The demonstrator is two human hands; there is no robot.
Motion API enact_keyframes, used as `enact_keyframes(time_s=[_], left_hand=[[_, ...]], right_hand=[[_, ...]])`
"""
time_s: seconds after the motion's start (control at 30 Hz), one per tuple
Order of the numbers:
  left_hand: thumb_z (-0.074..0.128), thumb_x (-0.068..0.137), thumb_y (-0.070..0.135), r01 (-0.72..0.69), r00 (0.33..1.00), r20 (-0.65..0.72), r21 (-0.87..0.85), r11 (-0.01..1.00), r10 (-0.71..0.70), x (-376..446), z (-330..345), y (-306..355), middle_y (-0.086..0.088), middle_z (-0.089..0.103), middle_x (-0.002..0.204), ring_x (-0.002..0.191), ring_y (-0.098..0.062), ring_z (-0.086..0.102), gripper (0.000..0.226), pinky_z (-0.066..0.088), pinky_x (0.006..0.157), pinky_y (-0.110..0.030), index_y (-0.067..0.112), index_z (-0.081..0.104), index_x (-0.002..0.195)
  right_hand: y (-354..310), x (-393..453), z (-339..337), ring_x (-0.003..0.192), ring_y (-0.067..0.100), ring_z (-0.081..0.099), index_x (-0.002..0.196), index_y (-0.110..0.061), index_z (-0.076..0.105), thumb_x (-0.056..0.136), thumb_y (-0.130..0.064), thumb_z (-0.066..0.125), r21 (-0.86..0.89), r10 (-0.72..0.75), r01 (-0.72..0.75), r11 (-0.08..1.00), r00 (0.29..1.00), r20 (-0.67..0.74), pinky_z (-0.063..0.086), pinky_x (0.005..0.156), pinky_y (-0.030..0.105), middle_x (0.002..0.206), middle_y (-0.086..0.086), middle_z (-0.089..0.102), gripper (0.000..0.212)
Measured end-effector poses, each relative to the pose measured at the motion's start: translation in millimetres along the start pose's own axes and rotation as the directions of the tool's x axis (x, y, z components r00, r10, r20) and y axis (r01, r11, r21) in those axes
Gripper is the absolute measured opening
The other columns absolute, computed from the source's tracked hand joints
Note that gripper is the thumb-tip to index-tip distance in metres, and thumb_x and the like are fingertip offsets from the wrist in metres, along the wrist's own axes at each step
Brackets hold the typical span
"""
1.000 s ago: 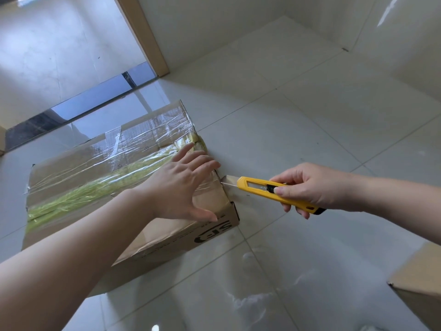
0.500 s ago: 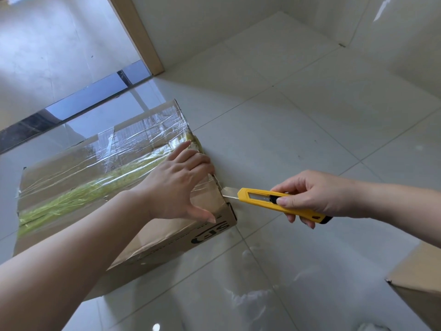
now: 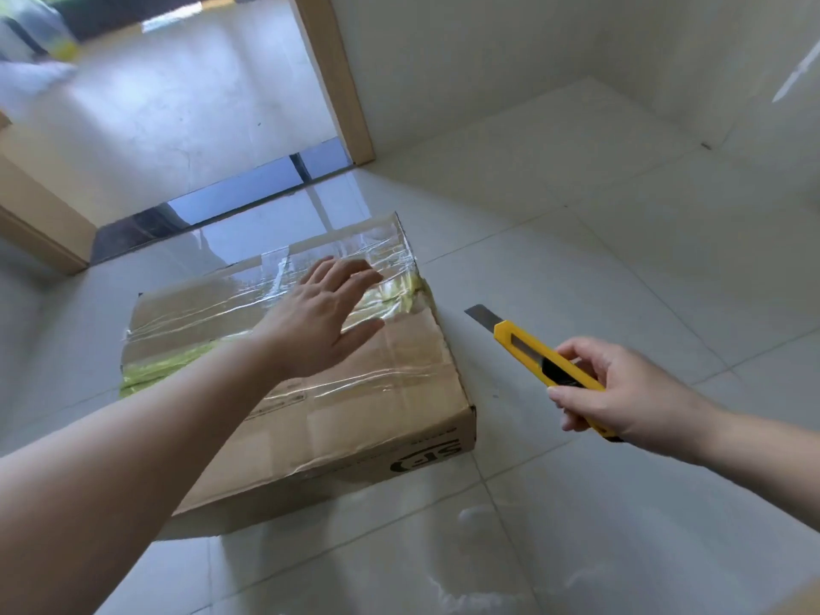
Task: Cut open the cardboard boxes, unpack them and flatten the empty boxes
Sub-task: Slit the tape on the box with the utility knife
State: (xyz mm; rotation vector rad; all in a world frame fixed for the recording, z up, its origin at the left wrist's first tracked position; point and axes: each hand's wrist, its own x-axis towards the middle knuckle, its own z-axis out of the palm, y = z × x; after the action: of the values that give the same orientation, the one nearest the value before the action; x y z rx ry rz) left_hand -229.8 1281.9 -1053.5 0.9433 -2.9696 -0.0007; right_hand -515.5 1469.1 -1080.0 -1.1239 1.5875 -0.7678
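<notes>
1 cardboard box [image 3: 355,419] | 1 utility knife [image 3: 539,364] | 2 hands: left hand [image 3: 319,321], right hand [image 3: 621,392]

Left hand [image 3: 324,321] outstretched with fingers spread; right hand [image 3: 621,392] curled in a grip

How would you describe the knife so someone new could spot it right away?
Start at the flat brown cardboard box wrapped in clear tape on the pale tiled floor. Just right of it, the right hand grips a slim yellow plastic utility knife. Its bare grey blade is out, clear of the box.
</notes>
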Motion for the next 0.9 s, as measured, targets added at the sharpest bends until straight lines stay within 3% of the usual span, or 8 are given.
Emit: enact_keyframes(time_s=[0.17,0.27,0.33,0.43,0.57,0.73,0.9], left_hand=[[0.031,0.094,0.052,0.231,0.972,-0.071,0.096,0.968,-0.225,-42,-9,-64,-0.011,0.049,0.134,0.122,-0.031,0.044,0.058,0.033,0.104,-0.042,0.014,0.046,0.134],[0.035,0.094,0.053,0.493,0.869,-0.013,0.077,0.866,-0.494,-65,1,-99,-0.008,0.039,0.145,0.132,-0.030,0.032,0.057,0.026,0.109,-0.043,0.019,0.038,0.140],[0.034,0.094,0.054,0.594,0.800,0.042,0.087,0.800,-0.599,-78,8,-118,-0.006,0.033,0.149,0.137,-0.028,0.027,0.058,0.020,0.112,-0.043,0.021,0.034,0.142],[0.031,0.095,0.055,0.627,0.772,0.066,0.084,0.775,-0.632,-84,12,-144,-0.004,0.029,0.153,0.139,-0.027,0.024,0.060,0.018,0.114,-0.043,0.022,0.031,0.145],[0.032,0.095,0.055,0.614,0.786,0.070,0.035,0.789,-0.615,-68,14,-163,-0.001,0.025,0.155,0.142,-0.023,0.019,0.062,0.016,0.114,-0.041,0.021,0.028,0.146],[0.034,0.093,0.057,0.605,0.790,0.129,-0.007,0.796,-0.599,-42,30,-175,-0.005,0.027,0.153,0.141,-0.026,0.019,0.067,0.013,0.115,-0.041,0.017,0.028,0.145],[0.029,0.087,0.070,0.653,0.752,0.163,-0.044,0.756,-0.639,-39,40,-188,-0.005,0.030,0.152,0.139,-0.027,0.026,0.079,0.019,0.113,-0.043,0.020,0.021,0.148]], right_hand=[[-26,21,48,0.055,0.003,0.050,0.104,-0.034,0.049,0.088,-0.022,0.062,-0.387,-0.196,0.197,0.901,0.980,0.043,0.038,0.051,0.015,0.070,-0.006,0.055,0.023],[-42,32,68,0.069,0.000,0.051,0.115,-0.038,0.047,0.086,-0.040,0.063,-0.534,-0.267,0.306,0.788,0.952,0.151,0.039,0.060,0.014,0.081,-0.013,0.053,0.033],[-49,38,80,0.075,0.004,0.051,0.119,-0.038,0.043,0.083,-0.057,0.057,-0.666,-0.260,0.340,0.664,0.940,0.222,0.040,0.065,0.019,0.091,-0.014,0.049,0.043],[-58,45,96,0.076,0.006,0.049,0.122,-0.041,0.037,0.076,-0.074,0.046,-0.814,-0.220,0.382,0.438,0.923,0.315,0.036,0.062,0.022,0.094,-0.014,0.042,0.058],[-69,53,112,0.088,0.012,0.054,0.124,-0.035,0.036,0.070,-0.078,0.051,-0.865,-0.148,0.401,0.301,0.916,0.372,0.043,0.068,0.027,0.102,-0.011,0.042,0.071],[-74,63,111,0.087,0.014,0.055,0.134,-0.040,0.022,0.069,-0.080,0.051,-0.875,-0.140,0.413,0.253,0.911,0.389,0.038,0.066,0.027,0.104,-0.012,0.045,0.082],[-75,90,91,0.083,0.013,0.058,0.125,-0.035,0.039,0.063,-0.083,0.051,-0.914,-0.221,0.351,0.203,0.926,0.306,0.045,0.066,0.028,0.099,-0.012,0.050,0.079]])
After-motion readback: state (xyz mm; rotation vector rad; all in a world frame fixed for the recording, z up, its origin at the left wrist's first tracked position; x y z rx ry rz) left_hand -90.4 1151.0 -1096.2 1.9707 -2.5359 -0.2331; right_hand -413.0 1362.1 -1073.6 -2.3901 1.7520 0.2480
